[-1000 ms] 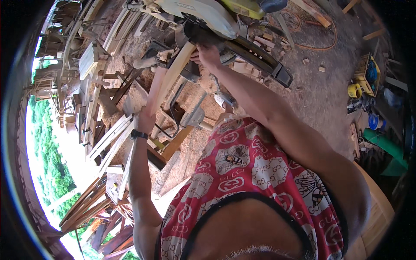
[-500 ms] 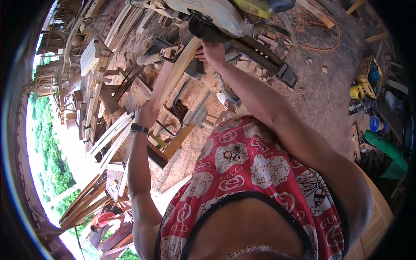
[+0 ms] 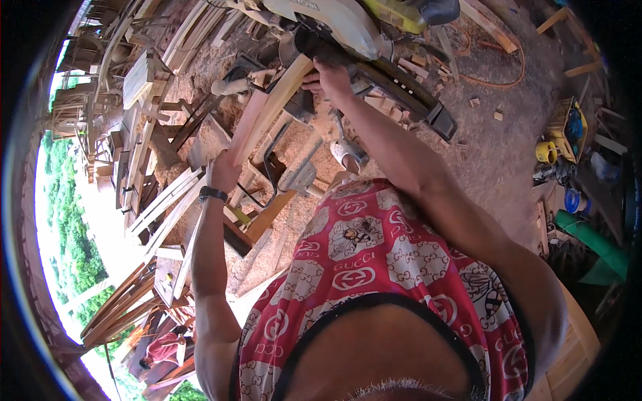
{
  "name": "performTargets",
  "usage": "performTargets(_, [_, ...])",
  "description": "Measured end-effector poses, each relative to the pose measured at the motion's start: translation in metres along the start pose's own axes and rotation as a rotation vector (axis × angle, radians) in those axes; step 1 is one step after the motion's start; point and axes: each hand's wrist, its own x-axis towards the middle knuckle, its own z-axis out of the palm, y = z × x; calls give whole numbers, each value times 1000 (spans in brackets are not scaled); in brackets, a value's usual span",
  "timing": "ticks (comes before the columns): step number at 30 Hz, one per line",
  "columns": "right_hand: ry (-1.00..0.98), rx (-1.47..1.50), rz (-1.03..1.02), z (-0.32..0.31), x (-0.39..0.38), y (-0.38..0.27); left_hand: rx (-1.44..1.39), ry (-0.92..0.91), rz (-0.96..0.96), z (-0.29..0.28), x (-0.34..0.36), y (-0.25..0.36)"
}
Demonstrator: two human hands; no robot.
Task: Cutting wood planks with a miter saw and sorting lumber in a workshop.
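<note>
A long pale wooden board (image 3: 267, 110) slants from lower left up to the dark bed of a power saw (image 3: 341, 27) with a whitish housing. Its near end is in my left hand (image 3: 223, 172), fingers closed round it, a dark band on the wrist. Up by the saw, my right hand (image 3: 332, 79) is at the board's far end, thumb and bent fingers against its right edge. The fingertips are partly in shadow, and the saw's blade is hidden from view.
The saw's black rail (image 3: 418, 100) extends right, with wood offcuts (image 3: 414, 67) around it. Stacked timber (image 3: 140, 194) fills the left side. A yellow crate (image 3: 572, 127) and a green roll (image 3: 592, 237) stand at right. Another person (image 3: 164, 349) is at lower left.
The whole view has shifted slightly. Both hands keep their places on the board, which lies almost as before. The other person at lower left has changed posture a little.
</note>
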Motion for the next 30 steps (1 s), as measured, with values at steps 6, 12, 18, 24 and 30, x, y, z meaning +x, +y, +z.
performTargets(6, [53,-73,32,12,-4,-9,35,-7,-12,11,-3,-15])
performTargets(12, [129,12,-174,23,7,6,12,-89,-31,17,-3,-47])
performTargets(18, [192,-6,-92,24,24,13,-33,-141,37,2,7,-5])
performTargets(24, [216,27,42,20,27,7,-52,-109,50,2,48,32])
performTargets(30, [-21,-76,185,5,31,-1,50,-134,113,1,86,61])
